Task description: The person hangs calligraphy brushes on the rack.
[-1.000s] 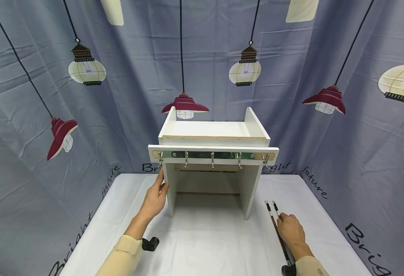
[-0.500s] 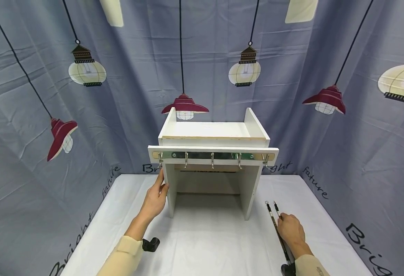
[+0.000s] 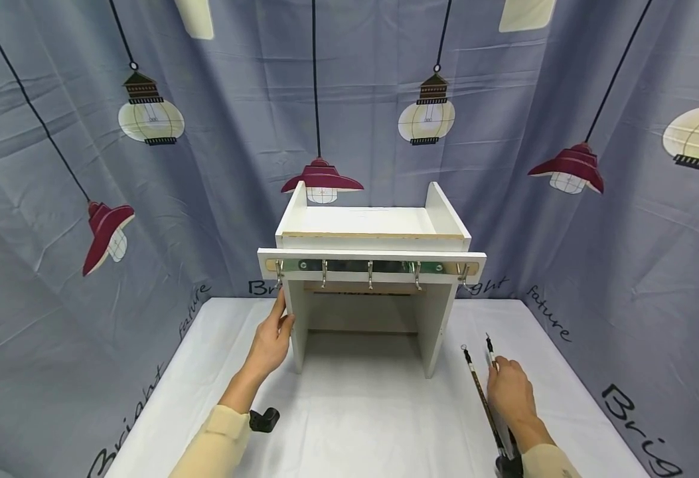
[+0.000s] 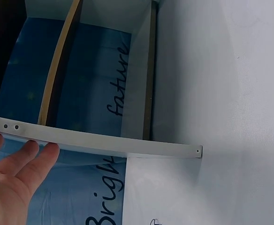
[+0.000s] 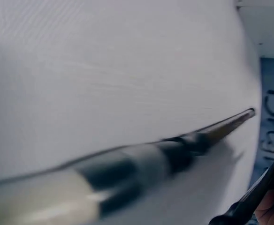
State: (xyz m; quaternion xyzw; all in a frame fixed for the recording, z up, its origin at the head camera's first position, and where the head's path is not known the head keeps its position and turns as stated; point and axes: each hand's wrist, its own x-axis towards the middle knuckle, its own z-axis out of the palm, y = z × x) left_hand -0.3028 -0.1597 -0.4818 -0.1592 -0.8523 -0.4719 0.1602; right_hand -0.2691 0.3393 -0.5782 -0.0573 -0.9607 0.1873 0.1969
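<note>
Cloth, white and softly creased, covers the tabletop. Behind it and along both sides hangs a blue-grey curtain printed with dark red and cream lamps on black cords, with handwritten-style lettering along its lower part.

Toward the back of the table, roughly central, an upright white stand has two side panels, a shallow tray-like top and a front rail with five metal hooks. The rail sticks out past both panels, overhanging the cloth at either side.

Right of the stand, a dark brush lies slantwise, its small loop pointing away from the person. Just right of it, the right hand has its fingers curled narrowly around a second brush, whose far end pokes out beyond the fingers, well apart from the hooks; whether this brush touches the cloth is hard to tell. The left hand reaches up below the rail's left end, fingers extended, fingertips against the left panel without grasping it.

White cloth shows between the panels and forward to the person, in a strip between the right panel and the brushes, and beyond the right hand to the table's right edge.
</note>
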